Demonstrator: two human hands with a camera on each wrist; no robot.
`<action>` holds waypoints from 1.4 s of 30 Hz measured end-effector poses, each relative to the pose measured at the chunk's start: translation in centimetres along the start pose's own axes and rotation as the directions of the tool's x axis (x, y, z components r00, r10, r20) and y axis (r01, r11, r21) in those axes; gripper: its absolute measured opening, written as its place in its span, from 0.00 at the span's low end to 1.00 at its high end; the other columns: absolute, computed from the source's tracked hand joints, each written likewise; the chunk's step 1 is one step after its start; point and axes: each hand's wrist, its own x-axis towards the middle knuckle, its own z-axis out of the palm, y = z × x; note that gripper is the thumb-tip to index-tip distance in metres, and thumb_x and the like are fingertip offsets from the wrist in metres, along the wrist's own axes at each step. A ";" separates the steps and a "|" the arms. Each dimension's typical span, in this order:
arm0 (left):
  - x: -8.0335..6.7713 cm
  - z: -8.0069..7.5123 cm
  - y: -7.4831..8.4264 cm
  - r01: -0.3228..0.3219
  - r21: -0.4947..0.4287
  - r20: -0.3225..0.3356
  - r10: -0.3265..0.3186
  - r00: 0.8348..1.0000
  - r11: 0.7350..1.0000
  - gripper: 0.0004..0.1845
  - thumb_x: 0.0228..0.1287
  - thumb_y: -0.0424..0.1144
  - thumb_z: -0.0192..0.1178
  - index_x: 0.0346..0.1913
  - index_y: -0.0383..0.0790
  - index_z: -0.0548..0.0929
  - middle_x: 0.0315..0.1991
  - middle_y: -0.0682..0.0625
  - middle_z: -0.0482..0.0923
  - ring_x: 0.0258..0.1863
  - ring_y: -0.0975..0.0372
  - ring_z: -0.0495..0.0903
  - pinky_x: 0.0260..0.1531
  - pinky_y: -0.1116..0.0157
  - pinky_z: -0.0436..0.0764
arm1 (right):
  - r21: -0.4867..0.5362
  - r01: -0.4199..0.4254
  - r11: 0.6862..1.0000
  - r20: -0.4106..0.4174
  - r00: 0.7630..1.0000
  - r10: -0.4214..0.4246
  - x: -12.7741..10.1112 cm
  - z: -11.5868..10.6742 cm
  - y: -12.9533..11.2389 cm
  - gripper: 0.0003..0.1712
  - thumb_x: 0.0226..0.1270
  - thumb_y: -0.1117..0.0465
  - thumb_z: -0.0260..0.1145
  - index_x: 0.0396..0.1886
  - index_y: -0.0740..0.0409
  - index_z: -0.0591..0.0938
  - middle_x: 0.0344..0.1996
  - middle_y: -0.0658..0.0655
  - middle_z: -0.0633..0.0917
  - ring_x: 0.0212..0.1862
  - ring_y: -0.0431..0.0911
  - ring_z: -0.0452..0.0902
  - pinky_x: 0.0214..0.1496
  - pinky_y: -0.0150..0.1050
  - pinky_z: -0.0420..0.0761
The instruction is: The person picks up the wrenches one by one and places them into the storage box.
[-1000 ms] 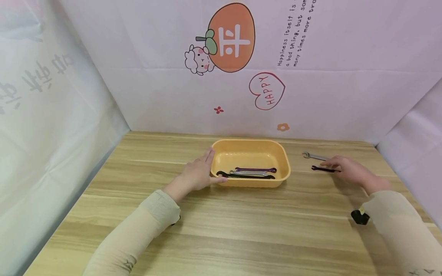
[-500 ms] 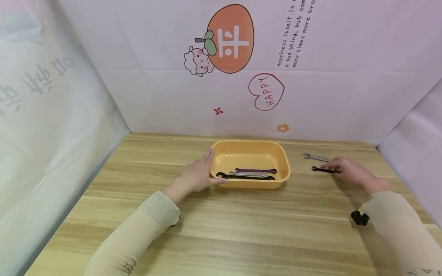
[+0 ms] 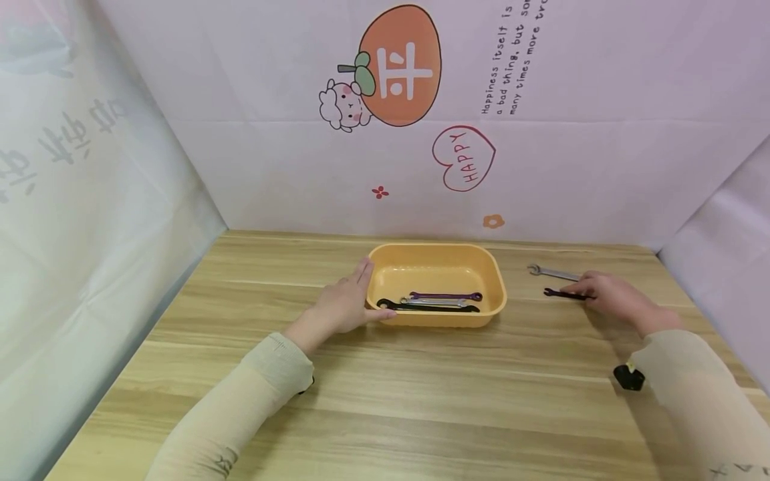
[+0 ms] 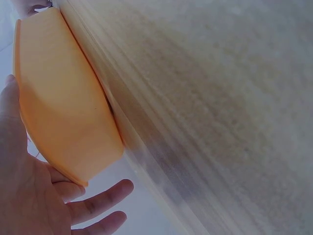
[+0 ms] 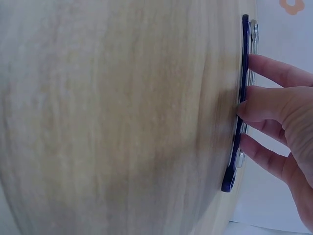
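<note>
Right of the yellow tray (image 3: 494,294), the right hand (image 3: 607,297) pinches the dark wrench (image 3: 562,293) on the table (image 3: 421,387), barely shifted since a second ago. Left hand (image 3: 343,304) stays flat against the tray's left wall, fingers relaxed.

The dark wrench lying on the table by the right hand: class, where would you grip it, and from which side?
Probably mid-shank, from above. The dark wrench lies flat on the table, so thumb and fingers of the right hand must pinch its thin long edges. The silver wrench behind lies apart, leaving room.
</note>
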 end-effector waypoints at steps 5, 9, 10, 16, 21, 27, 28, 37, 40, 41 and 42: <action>0.0 0.1 0.0 0.004 0.008 -0.003 -0.004 1.000 1.000 0.65 0.60 0.80 0.51 0.83 0.37 0.38 0.84 0.44 0.36 0.69 0.41 0.70 0.46 0.49 0.84 | -0.011 0.022 1.000 -0.003 1.000 -0.022 -0.1 0.0 0.0 0.22 0.57 0.82 0.66 0.52 0.70 0.86 0.43 0.68 0.84 0.46 0.69 0.81 0.48 0.65 0.80; 0.0 0.0 0.1 0.006 0.017 0.002 -0.006 1.000 1.000 0.65 0.61 0.80 0.50 0.83 0.37 0.38 0.83 0.45 0.35 0.70 0.41 0.69 0.42 0.52 0.85 | -0.026 0.049 0.998 -0.018 0.999 -0.049 -0.1 0.0 0.2 0.22 0.55 0.82 0.67 0.51 0.70 0.87 0.42 0.67 0.85 0.45 0.67 0.82 0.46 0.63 0.81; 0.0 0.0 0.1 0.007 0.018 0.003 -0.007 1.000 1.000 0.65 0.61 0.80 0.50 0.83 0.37 0.38 0.83 0.45 0.35 0.70 0.41 0.69 0.41 0.53 0.85 | -0.028 0.052 0.998 -0.020 0.998 -0.053 -0.1 0.0 0.2 0.22 0.55 0.82 0.67 0.51 0.70 0.87 0.42 0.66 0.85 0.44 0.67 0.82 0.46 0.63 0.81; 0.0 0.0 0.1 0.011 0.016 0.008 -0.011 1.000 1.000 0.65 0.61 0.80 0.51 0.83 0.38 0.38 0.83 0.46 0.34 0.69 0.41 0.70 0.36 0.55 0.84 | -0.046 0.056 0.997 -0.023 0.998 -0.057 -0.2 0.0 0.4 0.23 0.53 0.81 0.68 0.51 0.68 0.87 0.43 0.67 0.84 0.44 0.65 0.82 0.43 0.60 0.81; 0.1 0.0 0.0 0.010 0.007 0.008 -0.011 1.000 1.000 0.65 0.61 0.80 0.51 0.83 0.38 0.37 0.83 0.46 0.34 0.69 0.41 0.70 0.38 0.54 0.84 | -0.057 0.059 0.997 -0.032 0.998 -0.060 -0.2 0.1 0.5 0.24 0.52 0.81 0.69 0.52 0.67 0.88 0.41 0.65 0.84 0.41 0.61 0.82 0.39 0.56 0.81; -0.1 -0.2 0.1 0.008 0.006 0.008 -0.008 1.000 1.000 0.65 0.61 0.80 0.51 0.83 0.38 0.38 0.83 0.45 0.35 0.70 0.41 0.69 0.41 0.52 0.85 | -0.053 0.050 0.997 -0.046 0.998 -0.052 -0.2 0.3 0.4 0.26 0.51 0.81 0.68 0.52 0.66 0.88 0.42 0.65 0.85 0.42 0.61 0.83 0.39 0.55 0.81; -0.1 -0.2 0.1 0.007 0.007 0.009 -0.007 1.000 1.000 0.65 0.61 0.80 0.51 0.83 0.38 0.37 0.83 0.45 0.34 0.70 0.41 0.69 0.40 0.53 0.85 | -0.056 0.050 0.997 -0.049 0.997 -0.053 -0.2 0.3 0.4 0.26 0.51 0.80 0.67 0.52 0.65 0.88 0.42 0.64 0.85 0.43 0.61 0.83 0.40 0.55 0.81; -0.2 -0.5 0.3 0.012 0.004 0.011 -0.012 1.000 1.000 0.64 0.61 0.79 0.52 0.83 0.38 0.39 0.84 0.46 0.35 0.69 0.41 0.70 0.42 0.51 0.84 | -0.061 0.048 0.997 -0.035 0.998 -0.050 -0.2 0.3 0.6 0.26 0.52 0.80 0.67 0.53 0.67 0.87 0.42 0.65 0.85 0.44 0.62 0.83 0.42 0.58 0.81; -0.1 -0.4 0.2 0.012 0.009 0.012 -0.012 1.000 1.000 0.65 0.60 0.80 0.51 0.83 0.38 0.39 0.84 0.46 0.35 0.68 0.41 0.71 0.36 0.54 0.84 | -0.066 0.050 0.997 -0.030 0.998 -0.052 -0.2 0.2 0.7 0.25 0.51 0.80 0.68 0.53 0.68 0.87 0.42 0.65 0.85 0.43 0.61 0.83 0.41 0.58 0.81; -0.1 -0.4 0.2 0.012 0.011 0.012 -0.012 1.000 1.000 0.65 0.60 0.80 0.51 0.83 0.38 0.39 0.84 0.46 0.35 0.68 0.42 0.71 0.35 0.55 0.84 | -0.066 0.052 0.996 -0.030 0.998 -0.054 -0.2 0.2 0.7 0.25 0.51 0.80 0.68 0.53 0.68 0.87 0.42 0.65 0.85 0.43 0.61 0.83 0.41 0.58 0.81; -0.1 -0.4 0.2 0.012 0.015 0.011 -0.012 1.000 1.000 0.65 0.60 0.80 0.51 0.83 0.38 0.39 0.84 0.46 0.35 0.68 0.42 0.71 0.36 0.55 0.84 | -0.067 0.055 0.996 -0.028 0.998 -0.057 -0.1 0.2 0.7 0.25 0.51 0.80 0.68 0.52 0.68 0.87 0.41 0.65 0.85 0.42 0.61 0.82 0.41 0.57 0.81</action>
